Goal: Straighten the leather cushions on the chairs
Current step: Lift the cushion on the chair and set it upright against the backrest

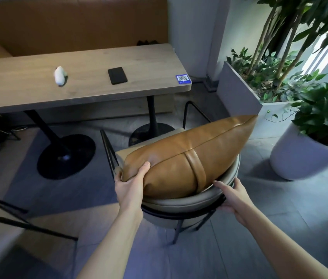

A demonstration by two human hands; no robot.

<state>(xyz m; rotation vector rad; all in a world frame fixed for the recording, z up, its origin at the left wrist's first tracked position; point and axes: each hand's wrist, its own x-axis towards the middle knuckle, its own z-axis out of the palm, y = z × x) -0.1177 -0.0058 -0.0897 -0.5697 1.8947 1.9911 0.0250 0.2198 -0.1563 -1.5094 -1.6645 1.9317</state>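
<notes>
fingers pinch tan cushion on chair; floor perhaps tiled.

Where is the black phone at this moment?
In the head view the black phone lies flat on the wooden table, upper centre, between a small white object on its left and a blue QR sticker at the right corner.

open: floor right of chair | blocked: planter right, table ahead

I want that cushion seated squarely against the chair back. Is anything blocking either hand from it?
Nothing visible. The left hand already grips the cushion corner; the right hand holds the chair back rim beside it.
</notes>
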